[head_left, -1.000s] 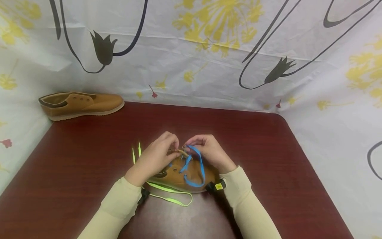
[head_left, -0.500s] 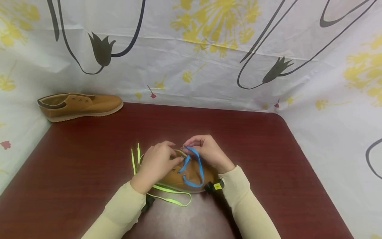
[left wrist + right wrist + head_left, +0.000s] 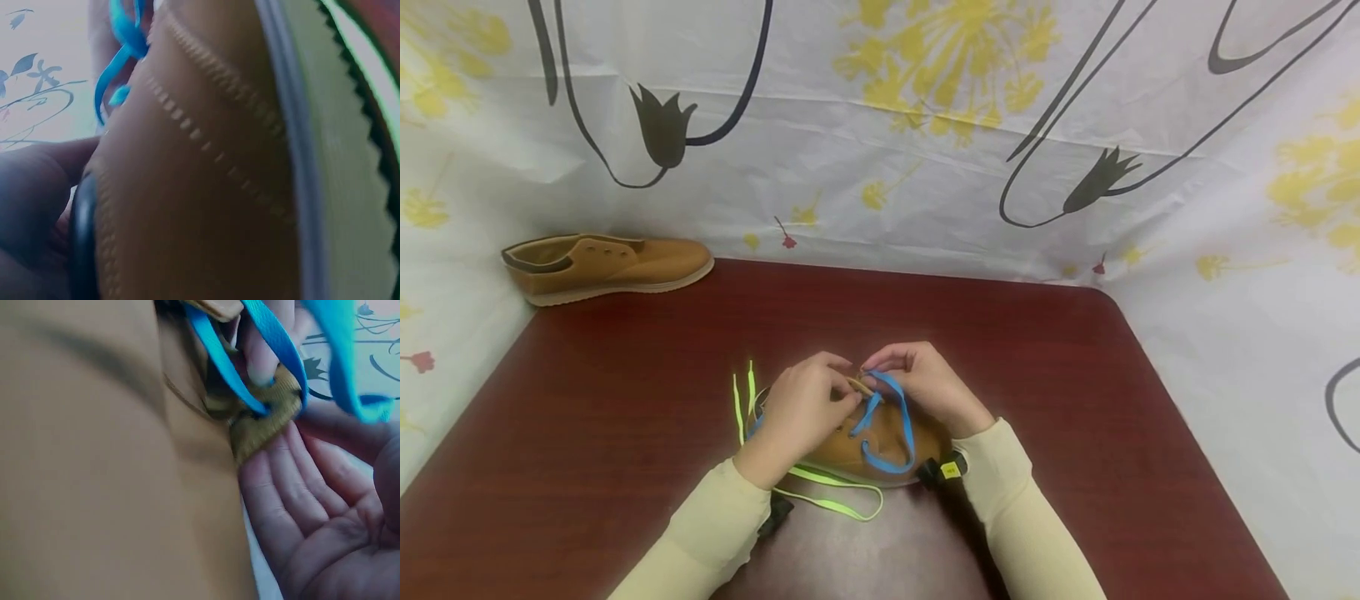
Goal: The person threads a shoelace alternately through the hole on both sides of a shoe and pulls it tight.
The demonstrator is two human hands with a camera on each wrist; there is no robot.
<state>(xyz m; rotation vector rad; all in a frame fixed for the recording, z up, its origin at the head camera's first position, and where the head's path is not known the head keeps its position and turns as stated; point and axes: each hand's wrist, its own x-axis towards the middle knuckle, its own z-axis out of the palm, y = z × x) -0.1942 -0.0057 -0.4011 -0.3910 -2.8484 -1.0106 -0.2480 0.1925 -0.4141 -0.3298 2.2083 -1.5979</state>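
A tan lace-up shoe [image 3: 835,454] lies on the table between both hands, toe to the right. A blue shoelace [image 3: 907,425] passes through its front eyelets and hangs in a loop over the near side. My right hand [image 3: 931,382] pinches the far eyelet flap [image 3: 265,434], fingers behind it and thumb at its edge; lace runs through that flap. At the same flap are the fingertips of my left hand [image 3: 799,412], one fingernail beside a bit of blue lace at an eyelet. I cannot tell whether the left fingers pinch flap or lace.
A neon yellow shoelace [image 3: 844,505] lies partly under the shoe, looping in front and sticking out at left. Another tan shoe [image 3: 655,260], its eyelets unlaced, sits at the table's back left corner. A patterned white cloth [image 3: 880,200] hangs behind the dark red table [image 3: 1037,358].
My left hand shifts slightly toward the person, then its thumb and finger draw together at the flap. My right hand keeps its hold almost in place. Shoe and laces stay put.
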